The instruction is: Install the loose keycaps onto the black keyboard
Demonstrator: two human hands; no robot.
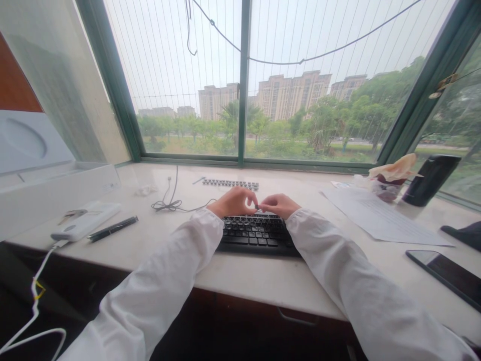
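Note:
Over the upper part of a black keyboard (259, 235), my left hand (236, 200) and my right hand (280, 204) meet at their fingertips. Between them is a small dark piece that looks like a keycap (256, 206). My left thumb and index finger pinch it, and the fingers of my right hand are closed against its other side. The hands cover part of the keyboard's top rows; black keys show below. Just beyond my left hand, several small loose keycaps (231, 184) stand in rows on the white tabletop (180, 265).
A coiled cable (167, 204) lies left of the keyboard. Further left are a pen (112, 229), a white power bank (88, 220) and a white box (56, 195). Paper (376, 213), a phone (451, 273) and a black bottle (432, 179) are on the right.

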